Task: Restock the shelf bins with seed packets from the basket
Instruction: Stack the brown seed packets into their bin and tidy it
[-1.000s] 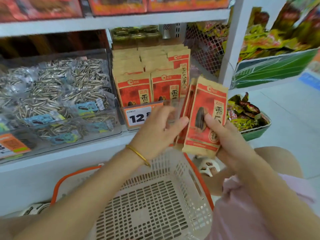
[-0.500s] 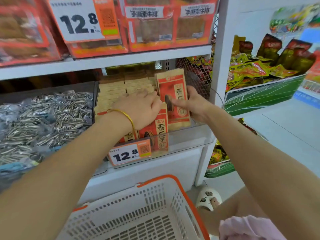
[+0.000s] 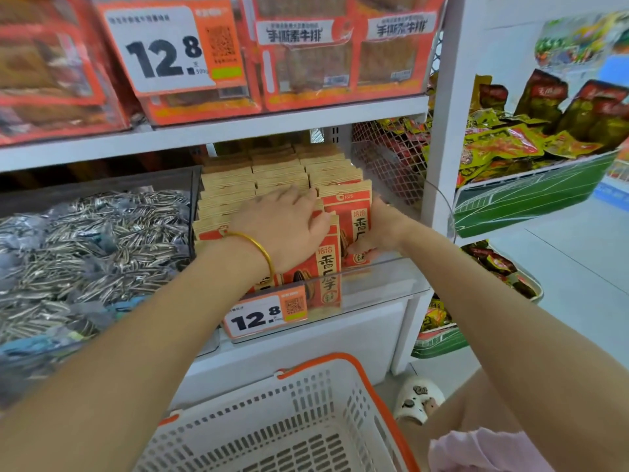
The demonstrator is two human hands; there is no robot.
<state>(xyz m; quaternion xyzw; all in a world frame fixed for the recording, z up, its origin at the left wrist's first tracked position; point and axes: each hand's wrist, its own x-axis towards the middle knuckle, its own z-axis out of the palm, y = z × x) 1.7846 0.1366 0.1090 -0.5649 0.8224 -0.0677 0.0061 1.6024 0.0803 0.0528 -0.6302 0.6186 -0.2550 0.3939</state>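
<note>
Rows of tan and red seed packets (image 3: 279,175) stand upright in a clear shelf bin (image 3: 381,284). My left hand (image 3: 286,226), with a gold bangle at the wrist, presses flat with straight fingers on the tops of the middle rows. My right hand (image 3: 377,229) grips the front red seed packet (image 3: 350,216) of the right row by its lower right edge, low in the bin. The white basket (image 3: 289,427) with an orange rim sits below me, and the part in view holds no packets.
A bin of clear bags of striped seeds (image 3: 88,247) fills the left of the shelf. A price tag reading 12.8 (image 3: 269,316) hangs on the bin front. Orange snack boxes (image 3: 340,56) fill the shelf above. Green racks of yellow snack bags (image 3: 531,155) stand right.
The red packet in my right hand has gone down into the right row of the bin. My left hand has stayed pressed on the packet tops. The view has tilted slightly.
</note>
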